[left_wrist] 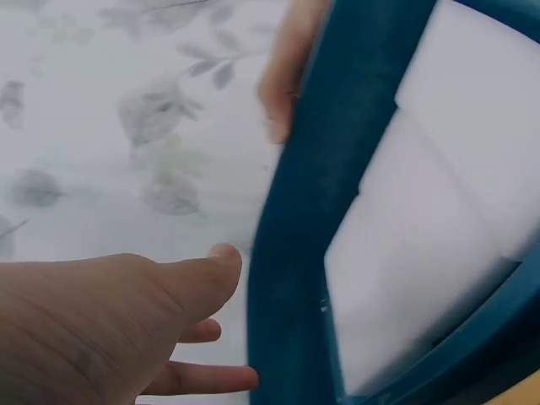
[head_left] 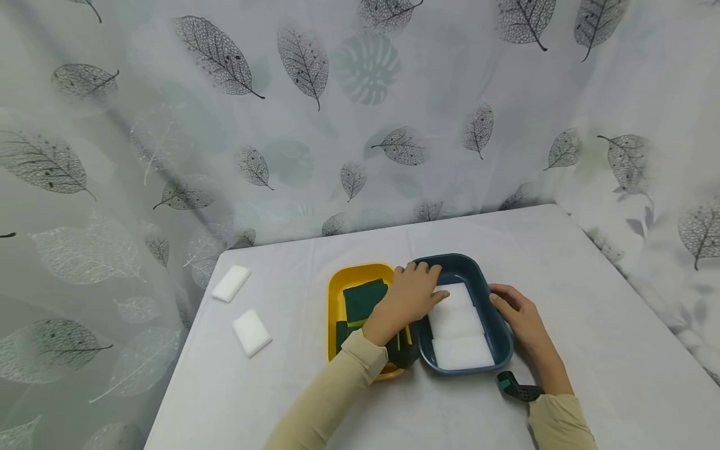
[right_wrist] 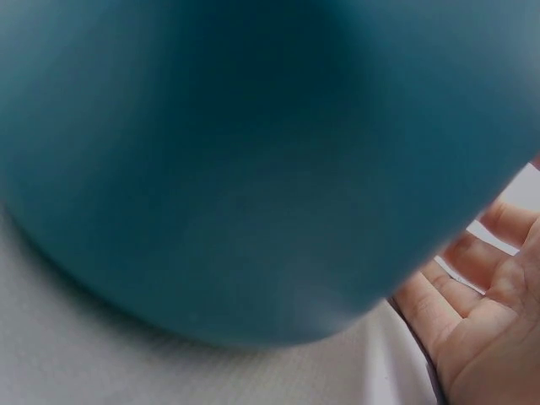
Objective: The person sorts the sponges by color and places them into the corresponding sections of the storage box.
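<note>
A dark blue rectangular tray (head_left: 499,331) holds several white foam-like blocks (head_left: 461,325) in a row. My left hand (head_left: 407,297) reaches across the neighbouring yellow tray (head_left: 332,300) and lies over the blue tray's left side, thumb toward the blocks. In the left wrist view its fingers (left_wrist: 190,378) are extended near the blue wall, with nothing between them. At the right side my right hand (head_left: 520,315) touches the blue tray's outer wall. The right wrist view shows its relaxed fingers (right_wrist: 477,257) against that wall, tips partly hidden.
The yellow tray contains dark green pieces (head_left: 362,300) with yellow edges, partly covered by my left arm. Two loose white blocks, one farther back (head_left: 231,283) and one nearer (head_left: 251,332), lie at the left of the white-covered table (head_left: 292,400). Leaf-patterned curtains (head_left: 315,144) stand behind.
</note>
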The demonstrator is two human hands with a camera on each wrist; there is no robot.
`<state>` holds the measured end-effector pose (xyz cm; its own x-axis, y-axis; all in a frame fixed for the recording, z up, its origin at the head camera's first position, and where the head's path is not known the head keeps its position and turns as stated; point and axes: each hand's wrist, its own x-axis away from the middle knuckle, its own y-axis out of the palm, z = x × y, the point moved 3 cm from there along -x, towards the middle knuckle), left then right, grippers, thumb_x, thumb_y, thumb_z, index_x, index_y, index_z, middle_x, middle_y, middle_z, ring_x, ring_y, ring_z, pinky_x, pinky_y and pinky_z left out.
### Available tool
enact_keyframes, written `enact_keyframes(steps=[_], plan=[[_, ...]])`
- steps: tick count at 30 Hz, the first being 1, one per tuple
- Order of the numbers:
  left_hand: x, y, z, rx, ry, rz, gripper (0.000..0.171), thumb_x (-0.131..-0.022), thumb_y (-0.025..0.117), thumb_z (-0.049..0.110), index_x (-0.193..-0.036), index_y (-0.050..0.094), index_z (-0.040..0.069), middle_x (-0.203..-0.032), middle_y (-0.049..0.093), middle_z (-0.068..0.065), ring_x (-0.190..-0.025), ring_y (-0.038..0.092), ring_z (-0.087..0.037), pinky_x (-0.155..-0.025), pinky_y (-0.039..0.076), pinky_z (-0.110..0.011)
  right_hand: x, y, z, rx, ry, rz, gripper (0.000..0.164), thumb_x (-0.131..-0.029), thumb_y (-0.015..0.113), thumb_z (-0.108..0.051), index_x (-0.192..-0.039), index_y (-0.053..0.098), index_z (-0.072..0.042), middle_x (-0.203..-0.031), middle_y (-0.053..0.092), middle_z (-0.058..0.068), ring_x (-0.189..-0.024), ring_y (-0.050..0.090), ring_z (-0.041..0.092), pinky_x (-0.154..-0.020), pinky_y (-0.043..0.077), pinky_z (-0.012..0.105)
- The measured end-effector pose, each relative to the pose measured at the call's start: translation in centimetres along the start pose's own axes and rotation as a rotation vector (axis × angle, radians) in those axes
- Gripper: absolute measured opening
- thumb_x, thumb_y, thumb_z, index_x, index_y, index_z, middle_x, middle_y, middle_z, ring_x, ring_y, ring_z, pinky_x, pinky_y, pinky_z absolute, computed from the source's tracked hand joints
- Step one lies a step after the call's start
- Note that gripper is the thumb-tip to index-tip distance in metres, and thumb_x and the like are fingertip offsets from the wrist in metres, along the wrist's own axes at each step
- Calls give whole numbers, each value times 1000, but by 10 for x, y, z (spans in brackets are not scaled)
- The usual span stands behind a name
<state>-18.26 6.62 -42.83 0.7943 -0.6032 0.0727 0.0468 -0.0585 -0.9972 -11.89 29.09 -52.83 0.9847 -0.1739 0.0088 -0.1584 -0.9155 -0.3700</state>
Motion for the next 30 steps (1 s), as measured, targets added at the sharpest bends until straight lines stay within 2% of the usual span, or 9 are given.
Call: enact_keyframes(steps=[2,4,7,10,13,18,24,30], plan=[[5,-3,-3,30,-12,21,61,-107,47,57,-156,46,20,-149,58,-3,-134,56,-23,-111,49,-42,0,0,1,-3,-5,2,50,-109,53,-39,-143,56,-2,-122,57,-21,-105,49,-20,-88,43,2],[11,-6,-6,50,-24,48,61,-107,47,56,-156,46,20,-150,58,-3,-134,56,-24,-112,49,-43,0,0,1,-2,-6,3,50,-109,53,-39,-143,57,-2,-121,57,-21,-105,50,-20,-87,44,2],[20,-12,-10,87,-39,98,61,-107,48,55,-157,46,19,-149,60,-3,-132,58,-23,-110,50,-42,-1,0,0,0,1,0,51,-109,53,-39,-143,56,-2,-130,63,-5,-104,50,-20,-87,44,3],[28,-17,-14,136,-49,144,60,-107,50,53,-156,47,19,-147,61,-4,-130,59,-23,-108,51,-42,-1,1,0,1,15,-8,53,-109,53,-40,-145,55,-2,-140,60,16,-105,49,-20,-87,44,4],[35,-19,-18,196,-58,194,59,-107,51,51,-156,48,18,-146,62,-4,-129,60,-24,-109,51,-42,-1,2,-1,3,24,-13,53,-109,52,-41,-146,54,-2,-146,56,23,-105,48,-20,-88,43,4],[45,-20,-28,303,-82,281,55,-107,54,47,-154,50,18,-143,64,-5,-127,62,-25,-108,52,-41,0,2,-1,0,29,-19,55,-109,52,-41,-148,52,-3,-148,56,22,-107,47,-19,-90,41,4],[58,-21,-41,473,-143,347,50,-108,53,44,-152,52,18,-139,66,-3,-124,63,-24,-108,53,-41,0,1,-1,-2,29,-18,55,-109,52,-42,-148,52,-3,-148,56,22,-107,47,-19,-90,41,4],[76,-16,-60,654,-201,502,44,-107,58,34,-147,56,14,-133,69,-5,-122,65,-26,-104,55,-44,1,2,-2,-3,30,-15,55,-109,52,-42,-148,52,-3,-147,57,21,-107,47,-18,-90,41,3]])
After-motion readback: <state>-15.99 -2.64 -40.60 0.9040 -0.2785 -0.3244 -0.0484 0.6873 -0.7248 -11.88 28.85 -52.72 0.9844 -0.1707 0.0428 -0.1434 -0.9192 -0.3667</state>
